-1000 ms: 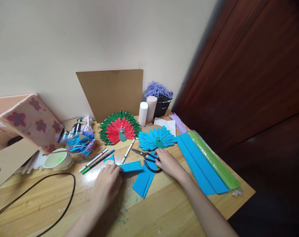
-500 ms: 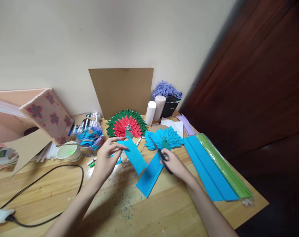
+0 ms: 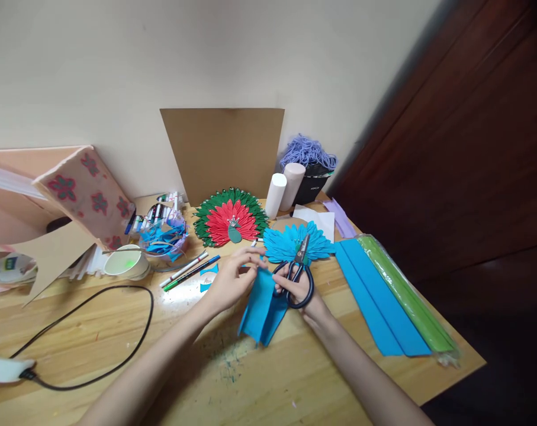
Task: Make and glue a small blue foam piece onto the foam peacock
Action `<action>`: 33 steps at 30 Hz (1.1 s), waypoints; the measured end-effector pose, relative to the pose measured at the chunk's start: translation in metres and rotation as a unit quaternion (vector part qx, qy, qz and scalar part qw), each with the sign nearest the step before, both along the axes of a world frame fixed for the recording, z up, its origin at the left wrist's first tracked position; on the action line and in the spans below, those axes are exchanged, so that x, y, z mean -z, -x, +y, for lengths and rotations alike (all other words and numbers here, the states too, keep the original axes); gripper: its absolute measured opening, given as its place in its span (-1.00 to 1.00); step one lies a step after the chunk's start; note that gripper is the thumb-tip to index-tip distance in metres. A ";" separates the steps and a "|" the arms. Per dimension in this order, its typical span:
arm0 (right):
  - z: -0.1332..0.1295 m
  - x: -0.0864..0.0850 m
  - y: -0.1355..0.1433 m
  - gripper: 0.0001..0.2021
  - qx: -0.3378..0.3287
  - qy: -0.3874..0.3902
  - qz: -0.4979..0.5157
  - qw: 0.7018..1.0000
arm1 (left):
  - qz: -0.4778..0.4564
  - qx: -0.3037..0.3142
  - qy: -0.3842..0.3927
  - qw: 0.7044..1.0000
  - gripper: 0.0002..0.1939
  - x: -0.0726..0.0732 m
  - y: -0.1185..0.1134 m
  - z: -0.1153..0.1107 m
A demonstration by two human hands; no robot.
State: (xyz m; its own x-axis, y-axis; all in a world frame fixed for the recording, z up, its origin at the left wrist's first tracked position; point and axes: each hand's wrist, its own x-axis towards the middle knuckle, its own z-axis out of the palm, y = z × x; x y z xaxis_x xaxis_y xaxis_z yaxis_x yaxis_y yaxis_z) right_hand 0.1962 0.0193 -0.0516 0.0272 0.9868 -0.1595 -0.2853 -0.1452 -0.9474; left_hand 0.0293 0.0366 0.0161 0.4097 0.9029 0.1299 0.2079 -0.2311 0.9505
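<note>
Scissors (image 3: 298,273) in my right hand (image 3: 295,287), grip clamped on the handles, could nick my left hand (image 3: 232,281) fingers pinching the blue paper (image 3: 261,305) just beside the blades.

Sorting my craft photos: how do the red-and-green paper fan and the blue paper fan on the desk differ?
The red-and-green fan has two colours, a red centre ringed with green; the blue fan is a single blue. The red-and-green fan lies uncovered, while the scissors in the right hand overlap the blue fan. Both are layered petal shapes lying flat.
</note>
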 end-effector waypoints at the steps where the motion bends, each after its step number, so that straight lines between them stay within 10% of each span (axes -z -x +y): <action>1: 0.000 -0.001 0.001 -0.66 0.028 -0.005 0.009 1.000 | 0.000 -0.038 0.016 0.999 -0.81 0.004 -0.001 -0.001; 5: -0.002 -0.003 0.005 -0.64 0.104 -0.006 0.021 0.994 | 0.085 -0.103 0.077 0.988 -0.33 0.025 -0.005 -0.001; 10: -0.006 -0.003 0.009 -0.62 0.084 0.010 0.037 0.996 | 0.094 -0.062 0.102 0.988 -0.68 0.035 0.000 0.009; 22: -0.030 -0.005 0.004 -0.24 -0.319 0.069 0.022 0.945 | 0.140 -0.216 0.008 0.966 -0.60 0.016 0.027 0.021; 33: -0.035 -0.004 0.008 -0.26 -0.261 0.041 -0.029 0.964 | 0.142 -0.168 0.017 0.975 -0.54 0.025 0.014 0.012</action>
